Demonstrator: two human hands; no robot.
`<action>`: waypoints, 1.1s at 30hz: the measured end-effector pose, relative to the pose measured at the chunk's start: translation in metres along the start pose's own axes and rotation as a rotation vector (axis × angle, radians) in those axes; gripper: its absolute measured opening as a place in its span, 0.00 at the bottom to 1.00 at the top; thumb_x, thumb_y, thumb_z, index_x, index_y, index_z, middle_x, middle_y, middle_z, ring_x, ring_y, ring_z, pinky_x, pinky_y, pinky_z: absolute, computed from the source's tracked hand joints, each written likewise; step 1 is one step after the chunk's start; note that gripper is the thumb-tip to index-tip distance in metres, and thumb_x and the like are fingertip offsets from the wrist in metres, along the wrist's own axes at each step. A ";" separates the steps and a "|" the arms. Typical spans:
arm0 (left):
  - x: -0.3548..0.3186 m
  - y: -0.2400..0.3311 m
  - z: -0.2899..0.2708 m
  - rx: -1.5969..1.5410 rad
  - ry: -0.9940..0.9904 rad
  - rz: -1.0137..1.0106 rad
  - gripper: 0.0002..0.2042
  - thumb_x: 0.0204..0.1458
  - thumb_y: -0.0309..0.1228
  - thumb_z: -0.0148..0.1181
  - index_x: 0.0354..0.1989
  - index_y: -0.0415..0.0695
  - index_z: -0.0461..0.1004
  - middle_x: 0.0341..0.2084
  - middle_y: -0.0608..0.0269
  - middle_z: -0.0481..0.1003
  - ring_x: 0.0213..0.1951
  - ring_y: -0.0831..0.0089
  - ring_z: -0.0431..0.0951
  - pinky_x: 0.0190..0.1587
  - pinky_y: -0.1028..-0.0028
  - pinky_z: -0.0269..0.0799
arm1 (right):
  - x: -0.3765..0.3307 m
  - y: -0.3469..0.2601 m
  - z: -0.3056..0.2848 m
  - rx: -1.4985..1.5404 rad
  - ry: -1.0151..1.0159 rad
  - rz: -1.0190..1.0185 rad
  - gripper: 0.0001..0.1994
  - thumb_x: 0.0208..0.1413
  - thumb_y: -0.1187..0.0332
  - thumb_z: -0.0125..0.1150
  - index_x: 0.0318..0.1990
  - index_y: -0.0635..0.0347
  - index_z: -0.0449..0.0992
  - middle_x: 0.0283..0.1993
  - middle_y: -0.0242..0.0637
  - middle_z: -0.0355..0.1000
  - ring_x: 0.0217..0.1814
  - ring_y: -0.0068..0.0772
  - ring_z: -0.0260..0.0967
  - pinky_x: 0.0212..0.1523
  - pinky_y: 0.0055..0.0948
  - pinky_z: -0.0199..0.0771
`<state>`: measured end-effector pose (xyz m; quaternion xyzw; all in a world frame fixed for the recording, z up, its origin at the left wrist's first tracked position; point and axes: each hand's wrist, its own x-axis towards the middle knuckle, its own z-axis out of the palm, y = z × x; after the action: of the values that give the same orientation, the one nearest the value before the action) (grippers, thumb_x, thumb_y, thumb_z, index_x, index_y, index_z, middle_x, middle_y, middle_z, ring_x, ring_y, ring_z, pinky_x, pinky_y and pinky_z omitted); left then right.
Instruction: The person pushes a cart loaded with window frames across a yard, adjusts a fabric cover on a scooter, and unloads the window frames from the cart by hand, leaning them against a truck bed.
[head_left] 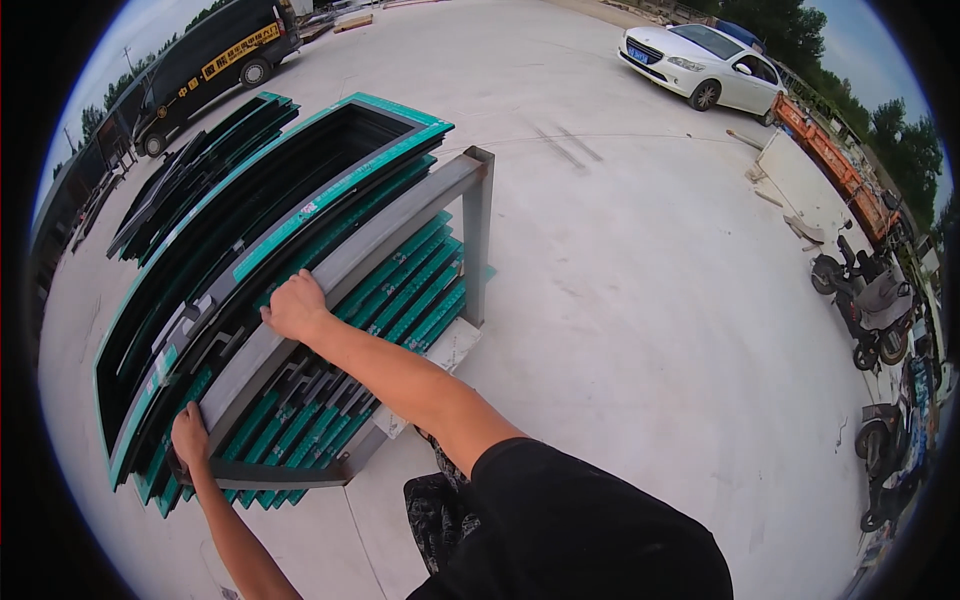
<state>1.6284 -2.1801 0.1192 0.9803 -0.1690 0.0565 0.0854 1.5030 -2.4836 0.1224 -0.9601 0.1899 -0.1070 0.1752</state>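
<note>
Both my hands are on the top bar of a grey metal rack (375,232). My left hand (190,437) is closed at the bar's near left end, its fingers partly hidden. Further along the same bar, my right hand (297,305) is closed over it, with the fingertips out of sight on the far side. Just beyond the bar leans a stack of large dark rectangular frames with teal film on their edges, like window or door frames (340,193). More teal-edged frame pieces (415,283) show through the rack, beneath my right forearm.
Another bundle of dark frames (205,165) stands behind the stack. A black van (205,70) is parked at the far left, a white car (705,65) at the far right. Scooters (880,310) and an orange metal side panel (835,160) line the right edge of the concrete ground (640,330).
</note>
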 end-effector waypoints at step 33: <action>-0.459 0.095 0.335 0.017 0.035 -0.222 0.25 0.54 0.46 0.39 0.32 0.36 0.77 0.34 0.40 0.74 0.39 0.45 0.74 0.47 0.57 0.66 | -0.383 0.273 0.261 0.026 -0.033 -0.215 0.23 0.57 0.52 0.44 0.25 0.58 0.81 0.30 0.41 0.76 0.41 0.41 0.70 0.51 0.38 0.59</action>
<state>1.1933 -2.1834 -0.2591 0.9925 -0.0574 0.0653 0.0856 1.1381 -2.4892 -0.2725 -0.9742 0.0815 -0.1116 0.1784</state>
